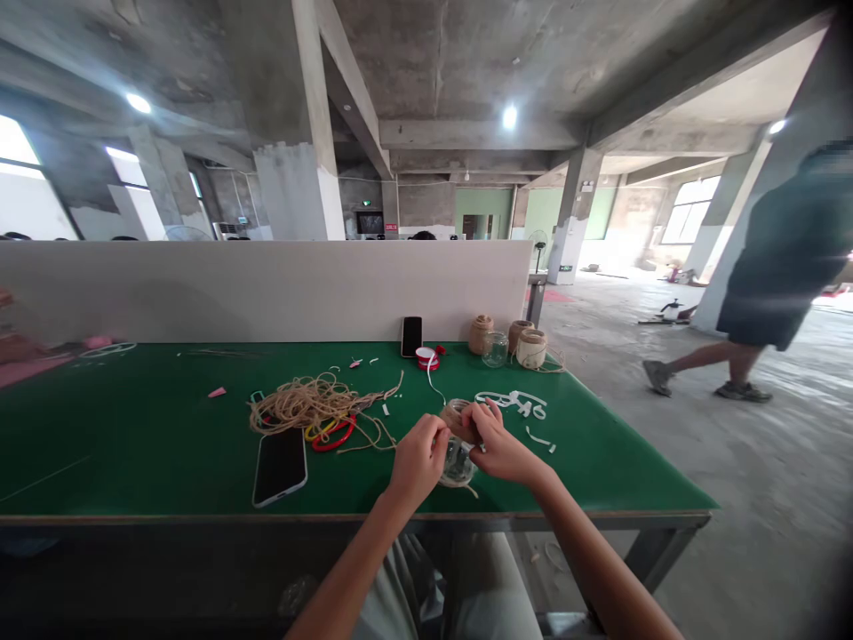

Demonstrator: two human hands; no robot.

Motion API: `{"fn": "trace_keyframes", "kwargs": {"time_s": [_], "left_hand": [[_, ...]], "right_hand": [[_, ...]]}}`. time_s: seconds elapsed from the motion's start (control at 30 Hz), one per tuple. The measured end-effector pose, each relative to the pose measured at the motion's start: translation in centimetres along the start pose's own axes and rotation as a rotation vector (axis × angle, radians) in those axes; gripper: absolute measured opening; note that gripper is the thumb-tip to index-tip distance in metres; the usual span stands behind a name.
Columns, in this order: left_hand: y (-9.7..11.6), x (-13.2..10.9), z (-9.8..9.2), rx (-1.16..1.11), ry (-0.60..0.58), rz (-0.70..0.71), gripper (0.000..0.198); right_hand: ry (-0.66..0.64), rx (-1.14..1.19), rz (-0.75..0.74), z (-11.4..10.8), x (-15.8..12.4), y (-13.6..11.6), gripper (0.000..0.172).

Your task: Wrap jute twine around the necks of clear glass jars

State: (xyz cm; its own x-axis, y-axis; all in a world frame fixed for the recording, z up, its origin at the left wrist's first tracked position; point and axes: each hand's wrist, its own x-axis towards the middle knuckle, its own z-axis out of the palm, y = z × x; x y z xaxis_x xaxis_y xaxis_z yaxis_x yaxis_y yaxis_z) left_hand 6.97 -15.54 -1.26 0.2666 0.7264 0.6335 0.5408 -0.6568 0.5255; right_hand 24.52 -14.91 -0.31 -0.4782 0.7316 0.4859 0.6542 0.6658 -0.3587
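On the left of the green table lies a flat pink sheet. A thin white loop is near it. Next comes a small pink scrap. Then there is a phone with a dark screen, lying near the front edge. Just behind it is a big, messy pile of brown string. A red loop and a yellow loop poke out from the pile. Farther back, a second phone leans on the white wall. A red and white roll sits beside it.

In front is the left hand. Its thumb and fingertips are closed together, touching the left side of the glass jar. I cannot tell if they pinch any string. The jar is on the table between the two hands, with brown wrap at its far end and clear glass at its near end. The right hand bends its fingers around the wrapped part and holds it.

Behind the hands are more jars, mostly brown. White strips lie right of the held jar. Far right, a person in dark clothes walks on the gray floor.
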Motion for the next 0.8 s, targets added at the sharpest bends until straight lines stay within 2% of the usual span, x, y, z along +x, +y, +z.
{"fn": "trace_keyframes", "kwargs": {"time_s": [0.43, 0.8], "left_hand": [[0.2, -0.5, -0.1, -0.068, 0.007, -0.036, 0.018], [-1.1, -0.1, 0.1, -0.125, -0.01, -0.105, 0.021]], "right_hand": [[0.02, -0.003, -0.04, 0.0, 0.0, -0.2, 0.037], [0.004, 0.002, -0.068, -0.3, -0.2, -0.4, 0.038]]}}
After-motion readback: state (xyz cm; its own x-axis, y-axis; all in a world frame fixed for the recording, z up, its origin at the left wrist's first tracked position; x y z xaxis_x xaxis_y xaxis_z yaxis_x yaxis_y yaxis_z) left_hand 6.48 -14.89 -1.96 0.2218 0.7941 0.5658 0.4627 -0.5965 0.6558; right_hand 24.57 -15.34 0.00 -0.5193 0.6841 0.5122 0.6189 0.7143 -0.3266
